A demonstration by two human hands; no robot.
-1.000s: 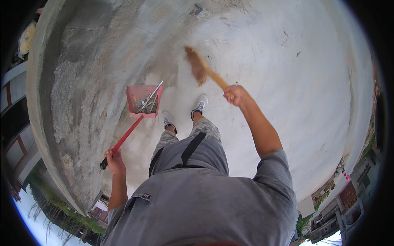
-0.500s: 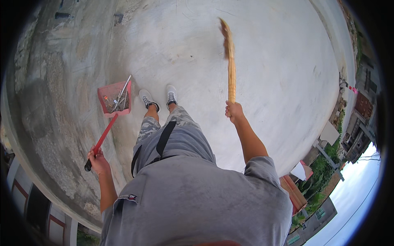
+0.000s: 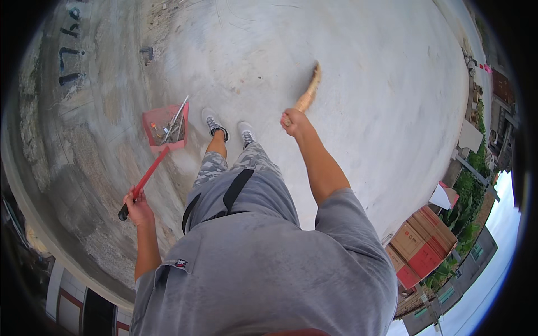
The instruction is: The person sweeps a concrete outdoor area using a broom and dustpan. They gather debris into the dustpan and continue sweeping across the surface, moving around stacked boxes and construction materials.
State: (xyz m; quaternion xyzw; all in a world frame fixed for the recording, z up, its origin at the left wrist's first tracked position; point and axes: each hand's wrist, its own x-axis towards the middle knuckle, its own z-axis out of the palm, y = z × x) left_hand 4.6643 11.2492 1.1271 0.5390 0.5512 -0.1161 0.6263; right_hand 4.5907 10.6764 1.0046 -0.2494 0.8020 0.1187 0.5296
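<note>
My left hand (image 3: pixel 139 207) is closed around the black-ended red handle of a dustpan (image 3: pixel 148 124). The pink pan rests on the concrete left of my feet. Inside it lie grey debris, a few small bits of litter and a long pale stick (image 3: pixel 178 116). In front of me on the right, my right hand (image 3: pixel 293 122) grips a straw-coloured broom (image 3: pixel 307 98) by its near end. The broom's far end curves forward, slightly blurred, over bare floor; whether it touches the ground I cannot tell.
Pale concrete floor (image 3: pixel 381 112) spreads ahead and right, with a rougher, stained strip (image 3: pixel 95 151) on the left. Red and brown cardboard boxes (image 3: pixel 420 241) stand at the right edge beside green plants (image 3: pixel 468 190). Dark painted marks (image 3: pixel 70 50) show at the far left.
My right hand has moved forward and left, and the broom now looks shorter and tilts to the right. My left hand still holds the dustpan. More of the boxes shows on the right.
</note>
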